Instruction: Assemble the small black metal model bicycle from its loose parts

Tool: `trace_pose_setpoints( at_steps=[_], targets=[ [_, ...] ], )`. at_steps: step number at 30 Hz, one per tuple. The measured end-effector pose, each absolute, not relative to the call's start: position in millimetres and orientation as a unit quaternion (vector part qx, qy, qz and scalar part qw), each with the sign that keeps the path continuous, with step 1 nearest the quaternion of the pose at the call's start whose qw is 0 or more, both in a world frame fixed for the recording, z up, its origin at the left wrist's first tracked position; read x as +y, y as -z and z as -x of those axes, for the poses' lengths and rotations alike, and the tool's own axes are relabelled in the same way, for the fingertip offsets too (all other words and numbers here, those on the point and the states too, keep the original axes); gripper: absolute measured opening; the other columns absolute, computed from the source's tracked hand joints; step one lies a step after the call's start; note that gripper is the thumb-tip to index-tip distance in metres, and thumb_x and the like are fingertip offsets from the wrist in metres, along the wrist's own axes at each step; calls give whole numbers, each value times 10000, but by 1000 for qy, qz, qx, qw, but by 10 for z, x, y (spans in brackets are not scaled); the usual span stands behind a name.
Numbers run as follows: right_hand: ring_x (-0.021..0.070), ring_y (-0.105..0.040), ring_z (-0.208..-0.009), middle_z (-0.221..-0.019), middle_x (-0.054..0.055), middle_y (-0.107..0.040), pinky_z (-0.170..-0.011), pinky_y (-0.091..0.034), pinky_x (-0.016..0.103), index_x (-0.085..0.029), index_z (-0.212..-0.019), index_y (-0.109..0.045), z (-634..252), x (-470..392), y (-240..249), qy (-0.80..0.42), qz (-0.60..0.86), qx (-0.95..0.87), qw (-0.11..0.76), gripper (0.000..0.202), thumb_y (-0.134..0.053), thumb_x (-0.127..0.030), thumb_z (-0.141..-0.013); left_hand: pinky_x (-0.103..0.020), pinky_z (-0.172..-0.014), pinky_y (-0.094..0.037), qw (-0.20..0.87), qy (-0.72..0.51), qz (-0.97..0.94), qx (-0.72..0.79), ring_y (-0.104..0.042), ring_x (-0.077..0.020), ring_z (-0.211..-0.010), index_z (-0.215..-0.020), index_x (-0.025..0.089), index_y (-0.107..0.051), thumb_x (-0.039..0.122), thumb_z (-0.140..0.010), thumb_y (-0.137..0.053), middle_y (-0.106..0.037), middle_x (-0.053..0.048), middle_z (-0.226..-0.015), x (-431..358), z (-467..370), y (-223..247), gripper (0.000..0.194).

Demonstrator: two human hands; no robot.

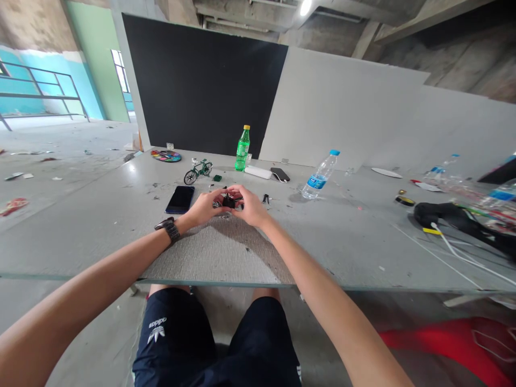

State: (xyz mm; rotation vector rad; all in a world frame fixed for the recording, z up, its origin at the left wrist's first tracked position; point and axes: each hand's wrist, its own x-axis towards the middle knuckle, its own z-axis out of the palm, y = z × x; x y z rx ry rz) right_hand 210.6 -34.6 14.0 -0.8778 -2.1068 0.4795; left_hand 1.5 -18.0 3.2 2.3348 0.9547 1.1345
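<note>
Both hands meet over the table (226, 252), around a small black object (229, 201) with some silvery parts; its exact shape is too small to tell. My left hand (206, 207), with a dark watch (171, 229) on the wrist, has its fingers closed on the object's left side. From the right, my right hand (249, 207) curls its fingers round the other side. A dark phone (180, 199) lies left of my left hand. Behind it stands a small green model bicycle (198, 171), with a small green piece (217, 178) beside it. Small black parts (265, 199) lie right of my right hand.
A green bottle (242, 149), a white power bank (258, 172) and another phone (280, 174) are at the back. A water bottle (320, 176) leans at centre right. Black tape (405, 201), a black item (437, 215) and white cables lie right. A paint palette (166, 156) is back left.
</note>
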Motion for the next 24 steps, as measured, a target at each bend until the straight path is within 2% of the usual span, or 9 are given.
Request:
trace_pose_setpoints(
  at_steps=[6,10,13,17,24],
  targets=[
    [208,-635,-1143,-1242,89,-645,-907,-571,351,-252,-1256,-522,-2163,-363,-209,-222,345,-830,377,459,-594,-130,-820,-370,-835,-551,260,-433,-795,335,-716,-218,-878,-1183,178,-676,240,-819,-764,-763,-71,-928,-166,1,-12,379],
    [204,-639,-1064,-1166,111,-652,-889,-536,350,-199,-1185,-544,-2354,-254,-207,-123,460,-793,380,356,-506,-78,-852,-355,-823,-560,309,-466,-766,319,-701,-193,-835,-1155,170,-651,225,-778,-796,-731,-43,-855,-107,22,34,408],
    [232,-630,-1071,-1154,133,-668,-937,-484,376,-175,-1179,-549,-2514,-187,-156,-43,553,-781,287,302,-527,-86,-891,-341,-813,-560,314,-469,-763,314,-691,-177,-816,-1142,184,-640,236,-781,-797,-713,-20,-834,-97,26,50,397],
    [258,-632,-1077,-1148,112,-699,-848,-464,340,-209,-1216,-548,-2591,-155,-68,-37,613,-774,157,289,-594,-185,-932,-340,-807,-562,307,-463,-766,324,-685,-171,-807,-1132,193,-640,247,-785,-795,-707,-17,-846,-128,20,32,384],
    [232,-620,-1129,-1217,117,-689,-834,-439,279,-213,-1198,-613,-2603,-139,-96,-37,635,-768,70,236,-566,-189,-968,-338,-799,-549,306,-455,-768,331,-672,-168,-805,-1133,181,-637,248,-790,-788,-692,-20,-840,-148,11,7,380]
  ],
)
